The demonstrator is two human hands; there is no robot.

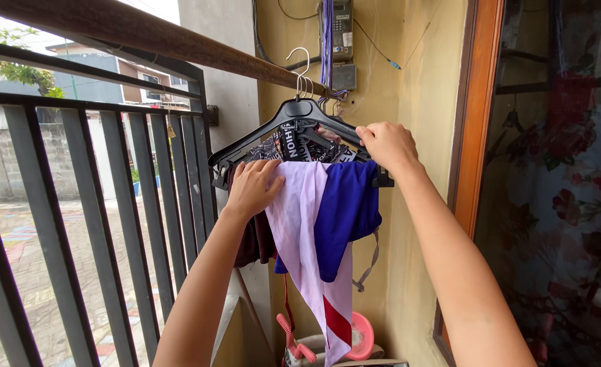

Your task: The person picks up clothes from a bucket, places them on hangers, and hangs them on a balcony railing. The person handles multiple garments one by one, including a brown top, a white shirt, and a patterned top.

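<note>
A black plastic clothes hanger (300,115) hangs by its pale metal hook from a brown wooden pole (178,44) that runs across the top of the balcony, close to the yellow wall (423,88). At least one more hanger hook sits just beside it on the same pole. The hanger's long axis lies roughly level, its left arm pointing toward the dark metal railing (110,204) and its right arm toward the wooden door frame (477,122); the hook points straight up.

Several garments are already draped over it: a pale lilac cloth with a red and white end (300,231), a deep blue cloth (344,217), a dark patterned piece with a black waistband (294,143) bunched near the neck, and a dark maroon piece (256,241) at the left. All hang lengthwise straight down. As far as can be judged, the hanging is well along and what is left is arranging the cloth.

The left hand (251,187) rests on the upper edge of the lilac cloth under the hanger's left arm, fingers curled onto the fabric; whether it truly pinches the cloth cannot be told. The right hand (387,144) has its grip closed around the hanger's right arm, near the end, just above the blue cloth.

Below, near the floor, stand a pink round plastic object (363,336) and some pink plastic parts (294,340).
</note>
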